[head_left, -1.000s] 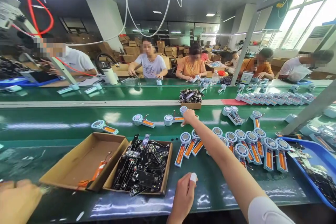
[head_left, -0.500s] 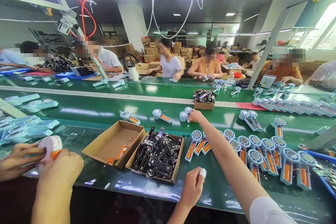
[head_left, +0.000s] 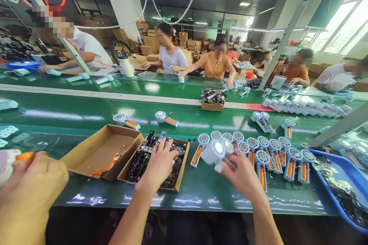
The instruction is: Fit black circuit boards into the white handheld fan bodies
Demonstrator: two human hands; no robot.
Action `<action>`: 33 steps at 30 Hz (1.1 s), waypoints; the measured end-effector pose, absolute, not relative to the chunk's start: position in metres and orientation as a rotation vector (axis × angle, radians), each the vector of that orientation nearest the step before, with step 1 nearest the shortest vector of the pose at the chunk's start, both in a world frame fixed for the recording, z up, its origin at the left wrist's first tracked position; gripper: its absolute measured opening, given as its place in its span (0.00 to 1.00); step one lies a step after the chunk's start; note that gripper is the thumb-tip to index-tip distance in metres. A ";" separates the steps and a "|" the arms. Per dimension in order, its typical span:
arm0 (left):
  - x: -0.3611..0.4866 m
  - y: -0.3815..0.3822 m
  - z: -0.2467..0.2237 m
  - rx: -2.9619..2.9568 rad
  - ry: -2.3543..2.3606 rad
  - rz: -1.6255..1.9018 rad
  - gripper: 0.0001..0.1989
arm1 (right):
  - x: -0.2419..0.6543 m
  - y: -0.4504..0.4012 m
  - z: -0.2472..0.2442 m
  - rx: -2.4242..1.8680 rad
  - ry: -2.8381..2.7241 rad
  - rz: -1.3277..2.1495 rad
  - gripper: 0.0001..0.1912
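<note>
My left hand (head_left: 159,164) reaches over the cardboard box of black circuit boards (head_left: 138,166), fingers spread and touching or just above the boards. My right hand (head_left: 243,170) is closed on two light blue fan units (head_left: 214,151), their round heads side by side and blurred by motion. Rows of similar fan units with orange batteries (head_left: 262,157) lie beside and behind it on the green table. Another unit (head_left: 197,152) rests between the box and my right hand.
A shallow cardboard box (head_left: 100,149) with a few orange batteries stands left of the boards. At far left a neighbour's hand (head_left: 40,183) holds a tape roll. A blue tray (head_left: 345,187) is at right. More fan units (head_left: 167,119) lie on the belt; people sit across it.
My right hand has come back from the belt with the two fan units. My left hand has moved from the table's front edge to the circuit boards. The view has turned right.
</note>
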State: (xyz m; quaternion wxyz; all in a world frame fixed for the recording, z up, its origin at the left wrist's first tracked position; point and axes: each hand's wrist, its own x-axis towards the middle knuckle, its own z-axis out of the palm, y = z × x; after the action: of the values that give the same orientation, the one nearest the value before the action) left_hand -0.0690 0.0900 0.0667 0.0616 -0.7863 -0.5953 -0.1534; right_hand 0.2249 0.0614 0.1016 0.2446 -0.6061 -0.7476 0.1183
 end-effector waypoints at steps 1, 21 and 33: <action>-0.071 0.094 0.064 -2.416 -1.750 -0.430 0.19 | 0.227 0.040 0.086 -1.719 -1.971 0.301 0.10; 0.039 0.019 0.050 -1.913 -2.555 -2.730 0.15 | 0.201 -0.009 0.044 -1.540 -2.136 0.078 0.10; 0.061 -0.019 -0.001 -1.576 -2.818 -3.245 0.20 | 0.209 -0.005 0.023 -1.378 -1.589 0.848 0.08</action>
State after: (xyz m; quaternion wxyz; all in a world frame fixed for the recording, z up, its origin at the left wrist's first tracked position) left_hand 0.0610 -0.0193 -0.0011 -0.6580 -0.2593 -0.4635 -0.5338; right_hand 0.2089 -0.0047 0.0228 0.4230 -0.5506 -0.6348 0.3389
